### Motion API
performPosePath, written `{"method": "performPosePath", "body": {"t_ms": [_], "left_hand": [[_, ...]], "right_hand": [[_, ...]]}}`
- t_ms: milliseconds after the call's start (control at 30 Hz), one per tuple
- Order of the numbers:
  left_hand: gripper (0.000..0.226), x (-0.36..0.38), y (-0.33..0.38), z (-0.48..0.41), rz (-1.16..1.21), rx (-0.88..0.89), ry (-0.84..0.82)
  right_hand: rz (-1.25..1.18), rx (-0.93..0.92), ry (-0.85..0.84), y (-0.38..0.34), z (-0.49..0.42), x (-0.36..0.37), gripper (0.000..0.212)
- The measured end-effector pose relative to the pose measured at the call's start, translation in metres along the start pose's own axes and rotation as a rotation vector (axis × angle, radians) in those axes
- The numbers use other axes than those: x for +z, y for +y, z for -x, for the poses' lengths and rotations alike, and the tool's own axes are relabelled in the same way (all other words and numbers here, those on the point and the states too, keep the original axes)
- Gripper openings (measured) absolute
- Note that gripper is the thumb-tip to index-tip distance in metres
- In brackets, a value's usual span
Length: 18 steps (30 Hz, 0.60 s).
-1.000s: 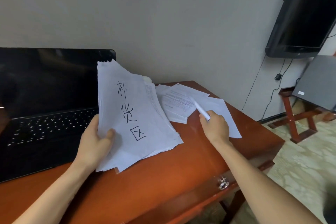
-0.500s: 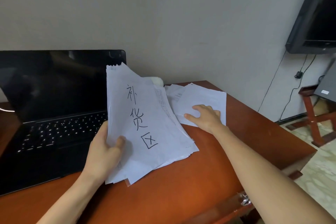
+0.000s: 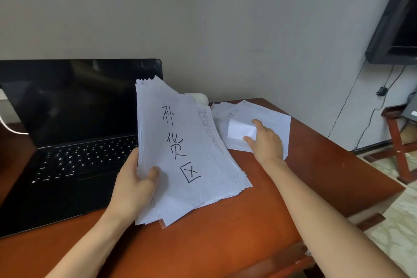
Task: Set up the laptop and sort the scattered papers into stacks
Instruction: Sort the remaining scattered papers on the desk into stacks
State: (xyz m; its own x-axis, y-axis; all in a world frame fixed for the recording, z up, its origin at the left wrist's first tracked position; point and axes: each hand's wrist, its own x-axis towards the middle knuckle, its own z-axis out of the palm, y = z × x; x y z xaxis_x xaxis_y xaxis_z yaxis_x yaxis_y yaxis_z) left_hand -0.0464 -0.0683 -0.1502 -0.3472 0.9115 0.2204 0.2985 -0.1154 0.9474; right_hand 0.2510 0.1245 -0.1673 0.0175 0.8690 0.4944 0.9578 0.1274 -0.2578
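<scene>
Two grips are live. My left hand (image 3: 133, 185) clamps the lower left edge of the stack (image 3: 187, 153), thumb on the front page with its big handwritten characters, fingers behind. The stack tilts up at centre frame, its edges ragged; I cannot tell whether its lower corner touches the desk (image 3: 225, 239). My right hand (image 3: 266, 142) pinches the curled-up edge of one sheet (image 3: 239, 130) between thumb and forefinger, right of centre. That sheet lies on top of the loose pile (image 3: 277, 119), which sits flat near the desk's far edge, just beside the stack.

At the left of the frame the laptop (image 3: 74, 119) stands open, screen dark, so I judge that part at least begun. The step in hand is gathering. Next I must peel the sheet clear without dragging those beneath, bring it across, and ease the left thumb just enough to admit it without the stack fanning out.
</scene>
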Motion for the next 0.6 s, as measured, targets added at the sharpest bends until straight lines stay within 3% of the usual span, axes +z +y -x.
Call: {"method": "performPosePath", "body": {"t_ms": [233,433,533,600], "left_hand": [[0.047,0.0,0.002,0.0,0.011,-0.022,0.005],[0.041,-0.003,0.004,0.001,0.058,-0.065,-0.014],[0.041,-0.001,0.007,0.007,0.089,-0.098,-0.072],[0.041,0.002,0.007,0.012,0.109,-0.137,-0.123]], "right_hand": [[-0.061,0.021,0.148,0.0,0.007,-0.007,0.057],[-0.552,0.168,0.257,0.002,0.032,-0.029,0.048],[-0.829,0.156,0.337,-0.009,0.055,-0.054,0.044],[-0.888,0.097,0.297,-0.023,0.076,-0.07,0.043]]}}
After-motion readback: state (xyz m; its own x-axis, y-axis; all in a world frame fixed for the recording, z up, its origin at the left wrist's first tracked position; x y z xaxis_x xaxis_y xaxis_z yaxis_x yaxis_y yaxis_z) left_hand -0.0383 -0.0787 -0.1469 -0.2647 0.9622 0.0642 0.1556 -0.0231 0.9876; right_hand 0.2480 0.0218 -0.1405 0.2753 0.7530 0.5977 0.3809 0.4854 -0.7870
